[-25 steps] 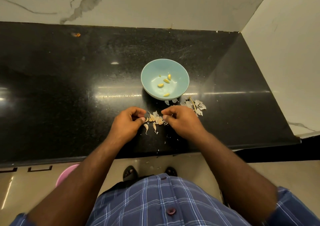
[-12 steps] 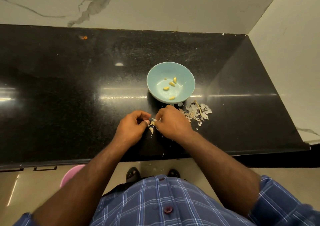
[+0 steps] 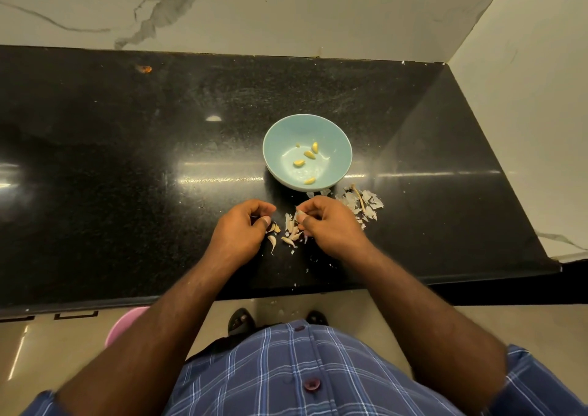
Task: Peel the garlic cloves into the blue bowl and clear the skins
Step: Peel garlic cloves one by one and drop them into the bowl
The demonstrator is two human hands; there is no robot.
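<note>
I see the blue bowl (image 3: 307, 151), pale and glossy, with four yellow peeled cloves (image 3: 299, 162) inside, long axes mixed. Just near of it, my left hand (image 3: 241, 228) curls, contents unclear; my right hand (image 3: 327, 221) pinches a skin scrap (image 3: 300, 214). Unpeeled cloves (image 3: 291, 232) lie between them. Skins pile (image 3: 362, 204) near-right of bowl. Black speckled bench (image 3: 127, 161), marble wall (image 3: 286, 8).

Pink tub (image 3: 122, 325) sits below black counter (image 3: 127, 161).

A glossy black stone counter (image 3: 127, 167) meets veined pale marble walls (image 3: 286, 8), above a beige tiled floor (image 3: 57, 352).
</note>
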